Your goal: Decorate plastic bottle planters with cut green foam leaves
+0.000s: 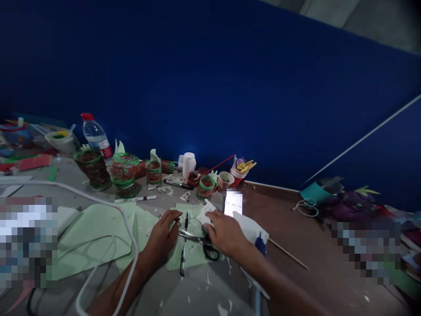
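Note:
My left hand (pixel 162 235) hovers over the table with curved fingers apart and nothing in them, just left of a pen (pixel 186 221). My right hand (pixel 225 231) has bent fingers on a small cut piece of white paper (pixel 204 211); its grip is partly hidden. Between the hands lie scissors (pixel 190 236), blades pointing left across the pen, with dark handles below my right hand. Under them is a light green paper sheet (pixel 173 262) with cut scraps around it. A lit phone (pixel 233 202) showing a timer stands beyond my right hand.
Brown and green decorated cups (pixel 124 169), a water bottle (pixel 96 138), a white bottle (pixel 188 164) and a red cup (pixel 238 174) of sticks line the back by a blue partition (pixel 210 87). A white cable (pixel 126 215) loops at left. A wooden stick (pixel 289 254) lies right.

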`<state>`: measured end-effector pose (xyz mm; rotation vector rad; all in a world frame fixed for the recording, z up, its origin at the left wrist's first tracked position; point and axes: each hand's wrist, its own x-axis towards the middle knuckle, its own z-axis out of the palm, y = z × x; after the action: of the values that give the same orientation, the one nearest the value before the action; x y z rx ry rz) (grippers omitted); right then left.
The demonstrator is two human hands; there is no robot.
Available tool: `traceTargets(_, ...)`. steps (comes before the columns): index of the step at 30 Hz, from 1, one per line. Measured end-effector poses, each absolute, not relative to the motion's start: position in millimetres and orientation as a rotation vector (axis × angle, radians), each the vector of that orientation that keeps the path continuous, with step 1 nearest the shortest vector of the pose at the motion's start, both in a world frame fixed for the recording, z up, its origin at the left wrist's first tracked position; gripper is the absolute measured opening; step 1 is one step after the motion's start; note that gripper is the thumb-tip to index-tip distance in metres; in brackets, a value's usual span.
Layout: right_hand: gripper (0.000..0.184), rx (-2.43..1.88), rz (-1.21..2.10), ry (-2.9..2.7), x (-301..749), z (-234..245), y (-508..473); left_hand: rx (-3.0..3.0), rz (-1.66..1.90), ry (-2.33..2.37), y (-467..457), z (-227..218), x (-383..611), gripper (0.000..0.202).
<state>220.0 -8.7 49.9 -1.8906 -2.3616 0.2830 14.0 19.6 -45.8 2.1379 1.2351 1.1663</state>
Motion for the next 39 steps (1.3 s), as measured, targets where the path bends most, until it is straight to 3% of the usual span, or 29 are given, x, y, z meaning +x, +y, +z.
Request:
traceTargets(7, 0.041, -2.015, 0.227, -2.086, 228, 52, 67, 2.148, 1.215, 1.154, 23, -48, 11, 0.024)
traceTargets(14, 0.027, -1.838, 0.304, -1.969, 231, 43, 93, 2.047, 1.233, 1.167, 23, -45, 12, 0.022)
traceTargets(31, 0.021, -1.244, 1.234, -1.556, 243, 39, 25, 1.485, 1.216, 1.002, 20, -35, 10, 0.035)
traceTargets(39, 0.016, -1.190, 1.311, -1.468, 238, 25, 11, 1.563, 1.072, 0.892, 16, -45, 13, 0.044)
